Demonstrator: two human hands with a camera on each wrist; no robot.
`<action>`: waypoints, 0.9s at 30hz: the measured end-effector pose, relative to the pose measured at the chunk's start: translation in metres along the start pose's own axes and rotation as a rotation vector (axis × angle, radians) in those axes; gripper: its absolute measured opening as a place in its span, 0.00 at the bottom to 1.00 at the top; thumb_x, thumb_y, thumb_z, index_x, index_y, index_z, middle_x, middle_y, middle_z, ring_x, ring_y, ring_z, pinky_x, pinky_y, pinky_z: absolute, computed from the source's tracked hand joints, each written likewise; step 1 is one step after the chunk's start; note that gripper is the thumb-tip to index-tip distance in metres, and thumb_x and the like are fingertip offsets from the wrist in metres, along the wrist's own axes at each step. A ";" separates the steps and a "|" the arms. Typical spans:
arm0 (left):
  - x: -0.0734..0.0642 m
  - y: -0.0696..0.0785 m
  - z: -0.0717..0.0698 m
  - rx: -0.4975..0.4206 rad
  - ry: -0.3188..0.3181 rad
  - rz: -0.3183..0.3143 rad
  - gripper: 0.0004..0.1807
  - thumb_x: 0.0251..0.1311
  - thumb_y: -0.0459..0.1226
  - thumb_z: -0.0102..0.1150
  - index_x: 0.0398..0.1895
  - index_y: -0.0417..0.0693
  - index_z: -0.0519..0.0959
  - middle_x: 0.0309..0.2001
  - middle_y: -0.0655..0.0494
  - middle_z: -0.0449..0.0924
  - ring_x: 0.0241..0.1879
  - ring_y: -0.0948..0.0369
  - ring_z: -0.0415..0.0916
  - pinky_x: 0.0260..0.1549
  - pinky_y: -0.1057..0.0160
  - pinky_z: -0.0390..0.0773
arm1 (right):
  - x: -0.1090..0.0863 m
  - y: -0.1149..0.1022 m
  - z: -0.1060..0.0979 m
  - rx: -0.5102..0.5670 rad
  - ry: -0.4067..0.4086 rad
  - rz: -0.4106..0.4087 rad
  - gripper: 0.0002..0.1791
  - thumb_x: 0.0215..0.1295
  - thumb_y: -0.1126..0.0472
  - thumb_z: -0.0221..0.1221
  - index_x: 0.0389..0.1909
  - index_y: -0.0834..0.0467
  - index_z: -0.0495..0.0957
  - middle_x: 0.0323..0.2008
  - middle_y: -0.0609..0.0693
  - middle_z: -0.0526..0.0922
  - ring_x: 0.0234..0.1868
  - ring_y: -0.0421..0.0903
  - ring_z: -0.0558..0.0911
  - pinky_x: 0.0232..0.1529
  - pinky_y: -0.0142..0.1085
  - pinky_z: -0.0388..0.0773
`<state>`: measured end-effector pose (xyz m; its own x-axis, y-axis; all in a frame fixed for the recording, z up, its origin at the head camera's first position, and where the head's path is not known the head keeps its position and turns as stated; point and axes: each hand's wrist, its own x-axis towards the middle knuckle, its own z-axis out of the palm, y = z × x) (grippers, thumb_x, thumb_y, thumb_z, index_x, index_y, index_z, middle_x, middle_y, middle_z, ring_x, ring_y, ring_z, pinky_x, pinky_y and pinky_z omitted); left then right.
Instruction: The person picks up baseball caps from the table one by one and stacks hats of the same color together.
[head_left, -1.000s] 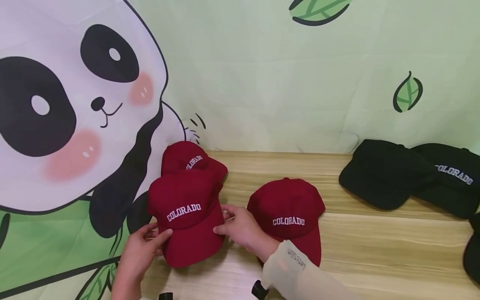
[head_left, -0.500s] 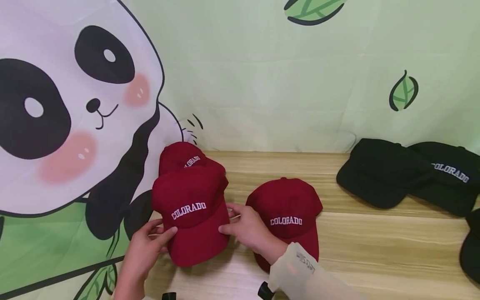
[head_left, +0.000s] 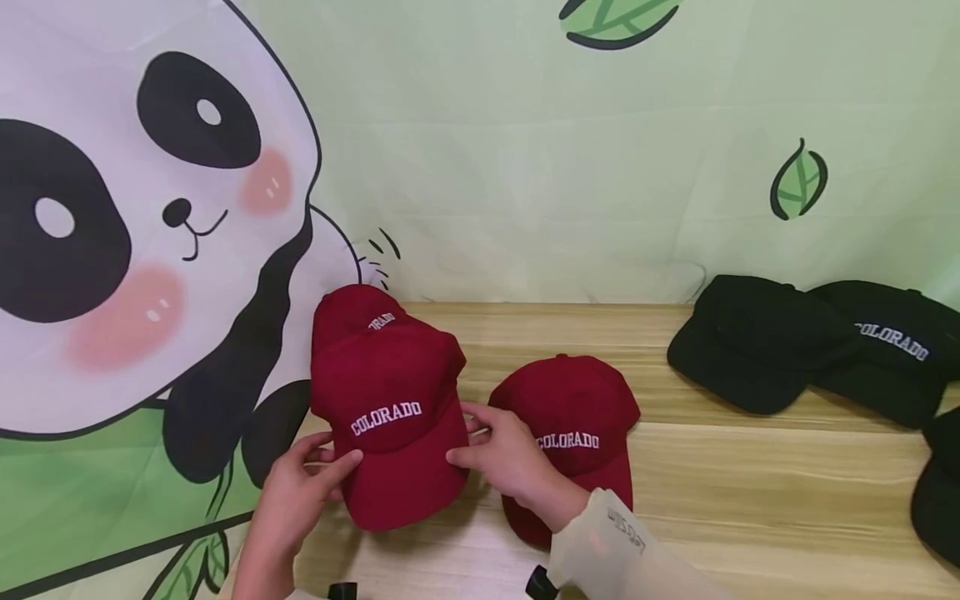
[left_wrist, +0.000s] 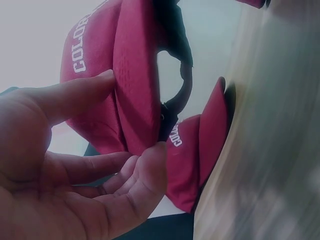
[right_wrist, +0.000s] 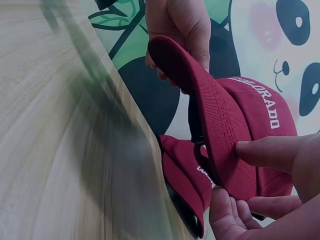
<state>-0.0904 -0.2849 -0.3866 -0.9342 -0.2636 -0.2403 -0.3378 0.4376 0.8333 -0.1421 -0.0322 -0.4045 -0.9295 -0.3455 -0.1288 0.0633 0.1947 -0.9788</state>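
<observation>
Between both hands is a dark red baseball cap (head_left: 386, 379) with white COLORADO lettering, its brim toward the person. My left hand (head_left: 296, 492) pinches the cap's left edge where brim meets crown, thumb on top and fingers beneath. On the opposite side my right hand (head_left: 517, 462) pinches it the same way. Both wrist views show this cap raised off the table, its back strap (left_wrist: 182, 95) hanging open below. Behind it sits a second red cap (head_left: 341, 308), partly covered in the head view. A third red cap (head_left: 573, 387) lies just right, partly hidden by my right forearm.
Black caps (head_left: 757, 342) lie at the right on the wooden table (head_left: 720, 483), two overlapping and another black cap (head_left: 941, 492) cut by the frame edge. Behind the table hangs a green cloth (head_left: 525, 167) printed with a panda and leaves.
Both hands have shifted slightly right with the held red cap, which now covers more of the cap behind it. The head view has drifted a little to the right.
</observation>
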 end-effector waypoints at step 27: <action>-0.002 0.022 0.019 0.007 -0.023 0.048 0.37 0.58 0.48 0.66 0.66 0.41 0.65 0.50 0.41 0.73 0.41 0.61 0.78 0.33 0.63 0.83 | -0.016 -0.001 -0.029 -0.015 0.054 0.015 0.36 0.53 0.64 0.70 0.65 0.58 0.71 0.46 0.55 0.76 0.40 0.45 0.77 0.40 0.34 0.79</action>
<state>-0.0985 -0.2583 -0.3777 -0.9518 -0.2224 -0.2111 -0.2929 0.4552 0.8408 -0.1374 -0.0001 -0.3968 -0.9467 -0.2927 -0.1345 0.0725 0.2132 -0.9743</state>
